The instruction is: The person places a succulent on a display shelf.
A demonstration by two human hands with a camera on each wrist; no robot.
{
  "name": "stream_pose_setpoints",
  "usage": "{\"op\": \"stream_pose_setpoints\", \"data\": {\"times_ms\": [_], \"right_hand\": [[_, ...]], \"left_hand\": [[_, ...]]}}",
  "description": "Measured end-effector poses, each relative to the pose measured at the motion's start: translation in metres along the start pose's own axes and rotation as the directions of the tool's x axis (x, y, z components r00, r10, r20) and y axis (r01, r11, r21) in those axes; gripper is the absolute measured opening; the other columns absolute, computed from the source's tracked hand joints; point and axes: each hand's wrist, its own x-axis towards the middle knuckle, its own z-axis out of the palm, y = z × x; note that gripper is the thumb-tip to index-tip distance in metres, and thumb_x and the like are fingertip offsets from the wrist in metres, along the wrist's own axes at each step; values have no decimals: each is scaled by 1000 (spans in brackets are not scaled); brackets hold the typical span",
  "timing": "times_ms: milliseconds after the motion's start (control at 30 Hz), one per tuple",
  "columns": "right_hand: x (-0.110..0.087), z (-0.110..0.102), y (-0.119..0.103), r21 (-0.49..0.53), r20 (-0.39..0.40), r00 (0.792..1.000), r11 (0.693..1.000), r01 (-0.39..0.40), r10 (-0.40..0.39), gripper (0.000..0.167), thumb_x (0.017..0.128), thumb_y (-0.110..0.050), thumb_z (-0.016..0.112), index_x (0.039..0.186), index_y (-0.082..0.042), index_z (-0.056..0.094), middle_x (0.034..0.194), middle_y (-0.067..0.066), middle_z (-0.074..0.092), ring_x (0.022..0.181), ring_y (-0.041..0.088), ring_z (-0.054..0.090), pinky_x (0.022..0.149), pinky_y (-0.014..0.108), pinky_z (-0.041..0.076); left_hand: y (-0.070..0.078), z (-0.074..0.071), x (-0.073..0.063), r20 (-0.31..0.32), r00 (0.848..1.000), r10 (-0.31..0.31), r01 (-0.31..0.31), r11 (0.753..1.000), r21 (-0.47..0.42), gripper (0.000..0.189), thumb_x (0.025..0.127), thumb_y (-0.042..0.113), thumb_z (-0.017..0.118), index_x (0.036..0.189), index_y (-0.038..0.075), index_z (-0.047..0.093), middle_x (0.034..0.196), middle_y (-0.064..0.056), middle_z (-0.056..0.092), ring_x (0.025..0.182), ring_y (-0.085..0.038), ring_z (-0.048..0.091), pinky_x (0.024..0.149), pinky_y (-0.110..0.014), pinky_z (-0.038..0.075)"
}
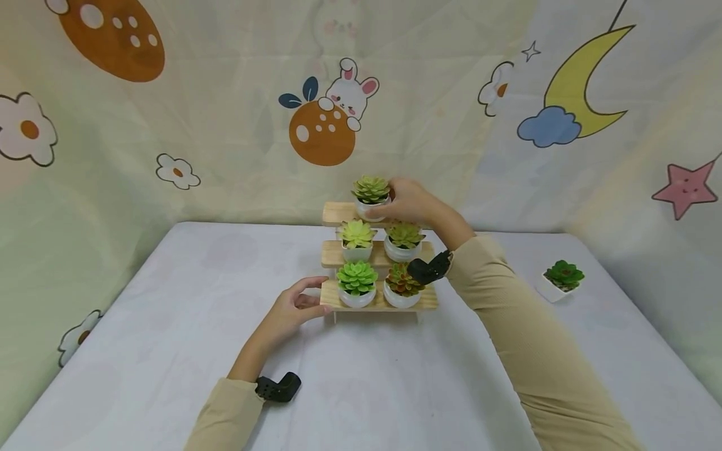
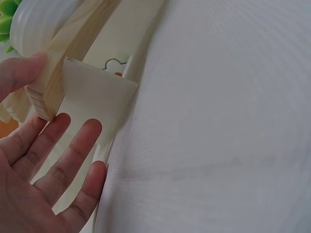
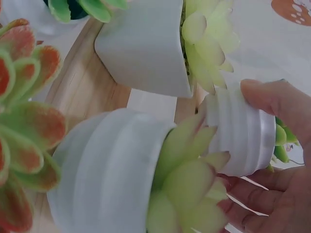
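A three-step wooden plant stand (image 1: pixel 333 254) rises at the table's back. On its top board, my right hand (image 1: pixel 410 199) grips the white ribbed pot of a green succulent (image 1: pixel 371 189); the right wrist view shows the thumb and fingers around that pot (image 3: pixel 238 131). My left hand (image 1: pixel 298 304) pinches the left end of the lowest board (image 2: pixel 53 80) between thumb and index finger, the other fingers spread below. A pale succulent (image 1: pixel 357 235) and a yellow-green one (image 1: pixel 404 235) occupy the middle step. Below them sit a bright green succulent (image 1: pixel 357 279) and a red-tipped one (image 1: pixel 402 279).
Off to the right, a dark green succulent (image 1: pixel 564 275) in a square white pot stands apart on the white-covered table (image 1: pixel 395 388). A printed cloth (image 1: pixel 237 113) hangs close behind the stand. A white support (image 2: pixel 99 92) carries the lowest board.
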Motion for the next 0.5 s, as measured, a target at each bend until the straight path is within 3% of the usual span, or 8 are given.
{"op": "stream_pose_setpoints", "data": {"times_ms": [167,333,500], "right_hand": [[3,1,-1,24,6,999,999,-48,48,78,85,-49,61,140,-3,30,131,17,45,97,27,56,83,38,45],[4,3,-3,21,-13,998,998,-63,63,78,84,-50,62,140,-4,33,133,17,45,109,27,49,86,40,44],[5,5,-4,49,-24,997,996,-70,71,79,83,-49,64,140,-4,34,133,16,46,104,27,51,83,39,45]], "left_hand": [[0,0,0,3,1000,5,-5,1000,2,58,81,26,72,133,20,48,134,-8,47,102,-20,58,81,-32,45],[-1,0,1,3,1000,11,-11,1000,3,58,82,26,72,134,20,47,134,-8,47,102,-20,58,80,-32,45],[0,-1,0,2,1000,8,-8,1000,3,58,82,25,72,133,19,47,134,-8,47,102,-20,59,80,-32,45]]}}
